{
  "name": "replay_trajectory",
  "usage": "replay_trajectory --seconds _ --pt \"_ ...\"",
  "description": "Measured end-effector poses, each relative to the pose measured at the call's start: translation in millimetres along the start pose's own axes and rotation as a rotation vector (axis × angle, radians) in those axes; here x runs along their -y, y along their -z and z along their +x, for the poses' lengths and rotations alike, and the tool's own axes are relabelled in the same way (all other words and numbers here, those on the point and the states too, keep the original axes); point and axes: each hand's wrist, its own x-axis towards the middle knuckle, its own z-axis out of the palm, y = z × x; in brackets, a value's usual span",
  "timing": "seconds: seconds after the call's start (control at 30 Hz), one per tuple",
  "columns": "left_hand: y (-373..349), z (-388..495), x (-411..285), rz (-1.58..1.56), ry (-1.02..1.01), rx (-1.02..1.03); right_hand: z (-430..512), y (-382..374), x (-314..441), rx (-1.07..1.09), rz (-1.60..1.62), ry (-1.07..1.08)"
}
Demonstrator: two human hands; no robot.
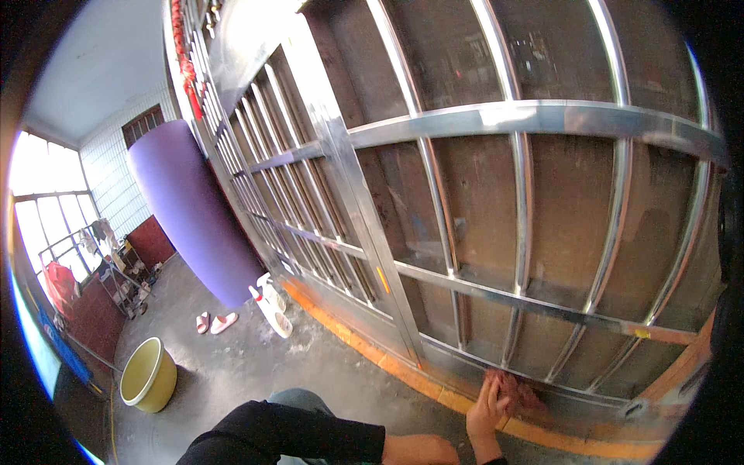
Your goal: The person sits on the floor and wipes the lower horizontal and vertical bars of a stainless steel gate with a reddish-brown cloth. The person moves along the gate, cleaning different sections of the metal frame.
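Note:
My right hand (490,407) is low at the foot of a stainless-steel barred door (366,215). Its fingers press a dark red cloth (523,396) against the bottom metal panel, just above an orange-yellow sill strip (427,385). Part of the cloth is blurred and covered by my fingers. From the lower left comes my left arm in a pushed-up black sleeve (325,436), with bare skin beyond the cuff; the left hand itself is out of view. A grey-blue trouser knee (299,398) shows behind that sleeve.
White spray bottles (273,311) stand on the concrete floor (232,372) beside the sill. A yellow-green plastic basin (149,375) is at the left, near pink slippers (223,323). A tall purple roll (186,215) leans by the door; a drying rack (113,273) stands by the window.

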Motion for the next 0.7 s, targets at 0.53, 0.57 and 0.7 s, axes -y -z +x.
replay_trajectory --seconds 0.53,0.57,0.7 --pt "29 -2 -5 0.038 0.107 -0.024 28 -10 38 -0.077 0.237 0.284" --pt "32 -2 -6 0.047 0.099 -0.074 38 -27 51 -0.07 0.231 0.306" --pt "43 -1 -6 0.072 0.101 -0.029 50 -64 51 -0.105 -0.16 0.471"
